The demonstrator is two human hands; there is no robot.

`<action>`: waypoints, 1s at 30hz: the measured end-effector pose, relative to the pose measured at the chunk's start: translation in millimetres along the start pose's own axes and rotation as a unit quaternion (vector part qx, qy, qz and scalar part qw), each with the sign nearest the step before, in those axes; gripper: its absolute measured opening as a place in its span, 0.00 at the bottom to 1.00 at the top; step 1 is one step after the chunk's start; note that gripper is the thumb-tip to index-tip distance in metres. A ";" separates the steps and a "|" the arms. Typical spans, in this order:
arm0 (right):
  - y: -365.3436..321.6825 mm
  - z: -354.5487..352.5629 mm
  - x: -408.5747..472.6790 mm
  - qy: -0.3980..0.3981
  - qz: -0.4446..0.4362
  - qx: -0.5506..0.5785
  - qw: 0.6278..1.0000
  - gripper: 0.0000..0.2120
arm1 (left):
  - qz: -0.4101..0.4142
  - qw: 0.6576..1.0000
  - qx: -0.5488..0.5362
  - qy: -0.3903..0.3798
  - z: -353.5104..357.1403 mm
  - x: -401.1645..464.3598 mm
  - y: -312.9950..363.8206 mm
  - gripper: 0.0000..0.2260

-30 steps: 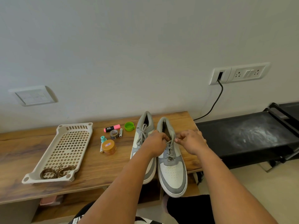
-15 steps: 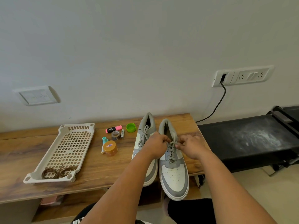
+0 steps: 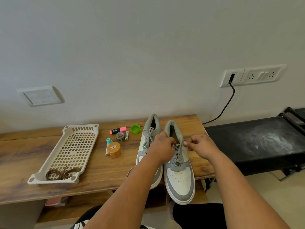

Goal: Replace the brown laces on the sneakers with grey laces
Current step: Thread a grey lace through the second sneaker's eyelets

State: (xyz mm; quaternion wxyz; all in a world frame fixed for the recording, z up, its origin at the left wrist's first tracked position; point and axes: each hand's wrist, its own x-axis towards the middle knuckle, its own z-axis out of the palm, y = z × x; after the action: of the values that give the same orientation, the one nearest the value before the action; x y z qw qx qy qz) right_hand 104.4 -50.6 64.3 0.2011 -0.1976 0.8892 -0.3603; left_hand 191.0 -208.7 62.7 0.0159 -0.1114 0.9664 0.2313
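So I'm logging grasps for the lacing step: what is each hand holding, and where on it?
Both hands, left hand and right hand, pinch the grey lace of the right sneaker near its loose ends at the top eyelets.

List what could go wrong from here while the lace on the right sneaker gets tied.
1. The right sneaker has its toe past the table edge; tugging from the left hand and right hand might tip it off.
2. The grey lace ends may slip from the pinching fingers, loosening the knot.
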 end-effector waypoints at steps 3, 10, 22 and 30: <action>7.9 -13.6 -1.7 0.013 0.029 -0.049 0.998 0.10 | 0.000 1.000 0.000 -0.004 -2.1 -0.3 -2.7 0.13; 10.8 -10.6 -0.7 0.025 0.053 -0.102 0.993 0.11 | -0.009 0.999 -0.035 -0.020 -4.7 4.4 -4.8 0.13; -7.6 5.2 -3.1 0.001 -0.007 -0.012 1.000 0.05 | -0.072 0.994 -0.085 -0.010 -8.0 3.2 -12.4 0.07; -8.3 6.2 0.0 0.000 -0.025 -0.050 0.998 0.04 | -0.105 0.989 -0.108 0.010 -7.4 3.2 -14.7 0.09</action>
State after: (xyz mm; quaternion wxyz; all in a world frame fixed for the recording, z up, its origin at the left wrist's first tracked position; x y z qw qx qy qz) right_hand 109.2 -59.6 66.2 0.1812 -0.2300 0.9010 -0.3201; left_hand 191.3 -225.5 62.6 0.0186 -0.2152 0.9189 0.3300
